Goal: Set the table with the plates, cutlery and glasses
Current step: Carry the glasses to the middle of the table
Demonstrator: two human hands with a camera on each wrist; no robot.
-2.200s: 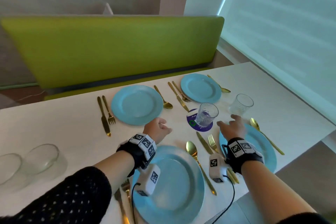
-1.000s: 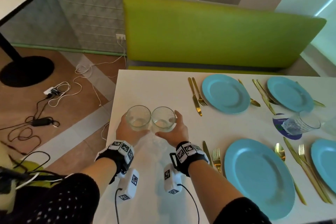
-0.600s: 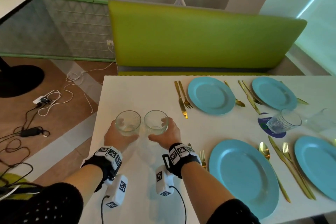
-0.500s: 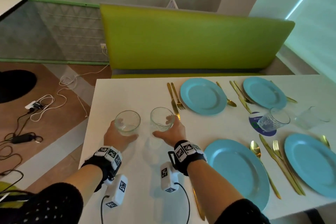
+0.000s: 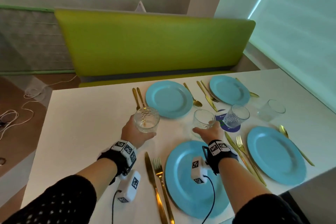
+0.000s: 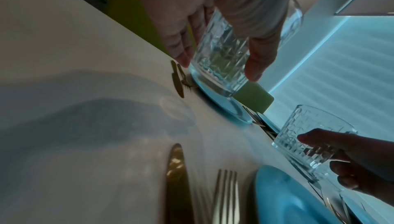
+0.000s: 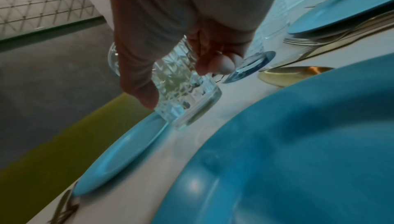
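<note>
My left hand grips a clear patterned glass a little above the white table. It hangs near the far-left blue plate and over the tips of that plate's gold knife and fork. My right hand grips a second glass just beyond the near-left blue plate, also off the table. A third glass stands on a dark round coaster. A fourth glass stands further right.
Two more blue plates lie at the far right and near right, each flanked by gold cutlery. A knife and fork lie left of the near-left plate. A green bench runs behind the table. Cables lie on the floor at left.
Both hands lifted the two glasses from the table's left end and carried them right towards the plates. The hands have spread apart, the right one going further right.
</note>
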